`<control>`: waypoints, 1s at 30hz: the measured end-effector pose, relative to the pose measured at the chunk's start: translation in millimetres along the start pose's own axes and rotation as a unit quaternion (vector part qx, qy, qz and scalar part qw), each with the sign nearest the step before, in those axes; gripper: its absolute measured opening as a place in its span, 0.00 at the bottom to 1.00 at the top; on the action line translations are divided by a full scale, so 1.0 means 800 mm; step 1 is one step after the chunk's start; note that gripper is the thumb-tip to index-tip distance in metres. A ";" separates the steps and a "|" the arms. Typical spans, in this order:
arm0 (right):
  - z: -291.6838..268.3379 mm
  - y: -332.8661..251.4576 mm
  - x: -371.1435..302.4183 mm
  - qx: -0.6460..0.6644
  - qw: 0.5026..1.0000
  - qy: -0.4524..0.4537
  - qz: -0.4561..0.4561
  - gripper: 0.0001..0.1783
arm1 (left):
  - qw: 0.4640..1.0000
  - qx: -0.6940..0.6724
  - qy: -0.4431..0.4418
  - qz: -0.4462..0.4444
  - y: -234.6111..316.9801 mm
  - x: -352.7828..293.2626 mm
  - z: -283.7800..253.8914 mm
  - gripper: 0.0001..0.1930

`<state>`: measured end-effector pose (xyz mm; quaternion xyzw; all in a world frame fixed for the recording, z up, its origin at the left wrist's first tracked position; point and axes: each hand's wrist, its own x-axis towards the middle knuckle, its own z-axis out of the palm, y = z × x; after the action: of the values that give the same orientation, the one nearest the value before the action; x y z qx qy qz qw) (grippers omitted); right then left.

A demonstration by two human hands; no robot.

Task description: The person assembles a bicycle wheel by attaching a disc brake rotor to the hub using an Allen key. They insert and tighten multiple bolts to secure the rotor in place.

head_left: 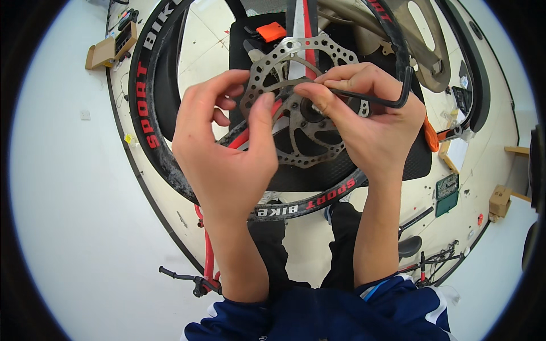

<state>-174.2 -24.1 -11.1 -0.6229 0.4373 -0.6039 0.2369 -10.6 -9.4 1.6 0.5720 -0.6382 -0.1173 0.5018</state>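
Note:
My right hand [378, 116] is closed around a black L-shaped hex key [405, 91]. Its short bent end points up at the right, and its long arm runs left between my fingers. Thumb and index fingertips meet over the middle of a silver disc brake rotor [301, 161], which has a ring of drilled holes. The rotor lies at the hub of a bicycle wheel with a black tyre [278, 212] and red and white lettering. My left hand [224, 136] is open at the rotor's left edge, thumb and index finger apart. Whether it touches the rotor I cannot tell.
Beneath the wheel is a black padded seat [398, 165]. An orange object [271, 32] lies on it beyond the rotor. A cardboard box [102, 54] stands far left; a green case [447, 195] lies on the floor at right. Bicycle handlebars [185, 277] show at lower left.

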 end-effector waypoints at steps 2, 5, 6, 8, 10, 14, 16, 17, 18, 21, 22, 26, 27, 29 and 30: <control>-0.002 0.002 -0.001 0.012 1.000 -0.001 0.009 0.13 | 0.995 -0.060 -0.021 -0.082 -0.002 -0.004 0.003 0.13; -0.005 0.004 -0.001 -0.003 1.000 -0.013 -0.010 0.11 | 0.985 -0.140 0.001 -0.097 -0.004 -0.006 0.013 0.11; -0.004 0.005 -0.001 0.010 1.000 -0.010 0.004 0.10 | 0.980 -0.177 -0.004 -0.095 -0.008 -0.008 0.017 0.11; 0.003 0.003 -0.004 0.039 0.999 -0.007 0.033 0.10 | 0.970 -0.225 0.014 -0.092 -0.019 -0.013 0.025 0.12; 0.003 -0.002 -0.004 0.034 0.998 -0.022 0.050 0.11 | 0.965 -0.248 0.025 -0.085 -0.022 -0.015 0.028 0.13; -0.002 -0.007 -0.004 0.043 0.995 -0.047 0.075 0.09 | 0.964 -0.255 0.022 -0.075 -0.025 -0.016 0.028 0.13; -0.005 -0.004 -0.004 0.065 0.995 -0.051 0.063 0.07 | 0.964 -0.257 0.018 -0.074 -0.026 -0.016 0.028 0.13; -0.007 -0.003 -0.004 0.076 0.994 -0.054 0.056 0.06 | 0.964 -0.254 0.017 -0.072 -0.026 -0.016 0.027 0.13; -0.010 -0.003 -0.004 0.065 0.995 -0.066 0.046 0.07 | 0.965 -0.251 0.016 -0.070 -0.027 -0.015 0.026 0.13; -0.017 -0.013 -0.004 0.064 0.986 -0.105 0.109 0.10 | 0.967 -0.245 0.018 -0.068 -0.031 -0.017 0.029 0.13; -0.018 -0.018 -0.003 0.065 0.984 -0.104 0.130 0.10 | 0.967 -0.244 0.020 -0.069 -0.029 -0.017 0.028 0.13; -0.010 -0.023 -0.001 -0.009 0.994 -0.075 0.084 0.08 | 0.969 -0.239 0.022 -0.067 -0.028 -0.016 0.028 0.13; -0.010 -0.015 -0.002 -0.026 0.996 -0.067 0.058 0.08 | 0.969 -0.236 0.021 -0.066 -0.029 -0.016 0.030 0.12; -0.010 -0.002 -0.004 -0.056 0.997 -0.053 0.004 0.07 | 0.968 -0.241 0.019 -0.069 -0.028 -0.016 0.029 0.12; -0.009 -0.001 -0.006 -0.064 0.997 -0.043 -0.005 0.07 | 0.967 -0.243 0.018 -0.070 -0.027 -0.016 0.028 0.12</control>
<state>-180.2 -18.3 -11.7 -0.6642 0.4610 -0.5489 0.2121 -16.7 -15.2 -31.3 0.4781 -0.5398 -0.2930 0.6279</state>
